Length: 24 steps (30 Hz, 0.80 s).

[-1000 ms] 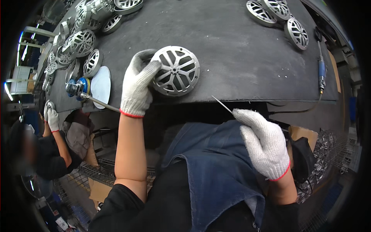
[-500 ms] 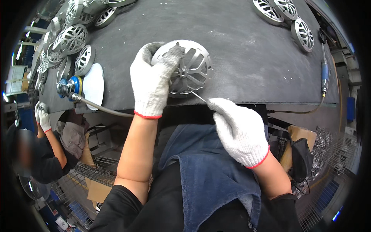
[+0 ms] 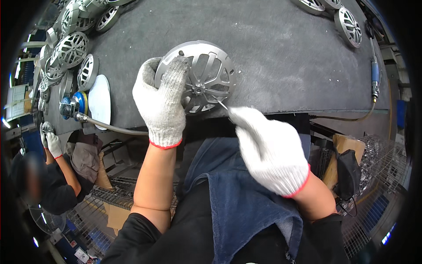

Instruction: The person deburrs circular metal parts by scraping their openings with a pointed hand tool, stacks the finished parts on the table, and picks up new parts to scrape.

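Note:
A round, spoked grey metal cover [image 3: 212, 66] is tilted up over the near edge of the dark table. My left hand [image 3: 165, 94], in a white knit glove with a red cuff, is closed on its left rim, thumb across the front face. In my gloved right hand [image 3: 268, 147], a thin metal rod tool [image 3: 222, 104] is pinched between the fingers. Its tip reaches the openings between the lower spokes; whether it touches the metal I cannot tell. The tool's handle end is hidden inside the glove.
More spoked covers [image 3: 72, 49] pile up at the far left, others [image 3: 348, 27] at the far right. A blue air sander [image 3: 74, 105] with a hose lies beside a white disc [image 3: 100, 101]. A blue pen-like air tool [image 3: 375, 72] lies right. At left a co-worker's gloved hands [image 3: 53, 143] hold a part.
The cover and my left hand have shifted slightly left, and the cover is turned a little. My right hand has followed with the tool tip, which sits further into the lower openings.

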{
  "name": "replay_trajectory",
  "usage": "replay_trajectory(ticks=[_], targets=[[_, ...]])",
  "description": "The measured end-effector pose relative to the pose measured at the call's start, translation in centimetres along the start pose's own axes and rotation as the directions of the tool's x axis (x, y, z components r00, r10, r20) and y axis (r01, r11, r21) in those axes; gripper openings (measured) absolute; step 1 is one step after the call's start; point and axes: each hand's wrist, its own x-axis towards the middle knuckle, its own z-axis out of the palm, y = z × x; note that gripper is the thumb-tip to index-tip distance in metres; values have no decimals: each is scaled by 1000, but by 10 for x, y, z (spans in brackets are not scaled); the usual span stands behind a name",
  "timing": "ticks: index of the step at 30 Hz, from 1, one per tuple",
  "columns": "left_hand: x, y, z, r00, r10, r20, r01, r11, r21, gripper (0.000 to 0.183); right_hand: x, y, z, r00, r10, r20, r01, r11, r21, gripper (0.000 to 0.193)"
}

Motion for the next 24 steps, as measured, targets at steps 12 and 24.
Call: replay_trajectory(ticks=[12,24], targets=[[-13,-16,1,971,218,-101,-218,976,13,31,11,1,1,985,141,103,-155,978,142,34],[-21,-21,5,971,147,-188,-147,989,12,32,-6,-17,5,982,176,63,-186,949,255,28]])
